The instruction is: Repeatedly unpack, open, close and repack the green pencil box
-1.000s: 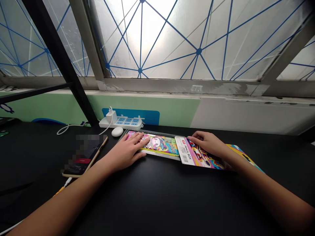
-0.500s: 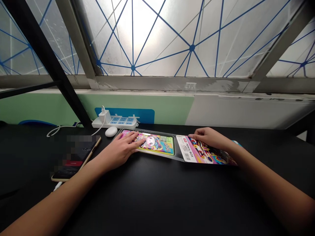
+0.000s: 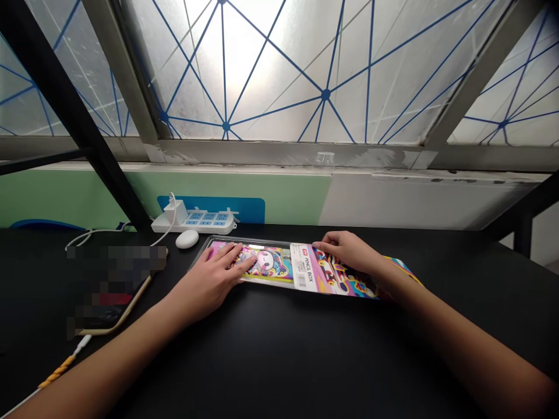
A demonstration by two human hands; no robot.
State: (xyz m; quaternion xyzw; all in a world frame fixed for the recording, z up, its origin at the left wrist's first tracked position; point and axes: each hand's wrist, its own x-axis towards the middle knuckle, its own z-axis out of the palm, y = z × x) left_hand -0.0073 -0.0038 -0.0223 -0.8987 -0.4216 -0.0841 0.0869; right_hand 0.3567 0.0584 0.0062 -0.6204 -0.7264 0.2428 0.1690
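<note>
My left hand [image 3: 217, 273] lies with fingers spread on a colourful pencil box [image 3: 265, 263], which shows a pink cartoon face. The box sits in a clear plastic tray [image 3: 257, 240] on the dark desk. A printed cardboard sleeve [image 3: 323, 273] marked "PENCIL BOX" covers the tray's right part. At the sleeve's upper edge, the fingers of my right hand [image 3: 347, 247] are pinched on it. My right forearm hides some of the sleeve's right end.
A phone [image 3: 126, 302] with a white and orange cable [image 3: 61, 372] rests left of my left arm. Beyond my left hand are a white oval mouse-like object [image 3: 187, 238] and a white power strip [image 3: 196, 222] with a plugged-in charger [image 3: 175, 212]. A black slanted bar [image 3: 78, 116] stands at left.
The sleeve has slid left with my right hand, over more of the tray and pencil box. My left hand stays on the box. The view has shifted slightly.
</note>
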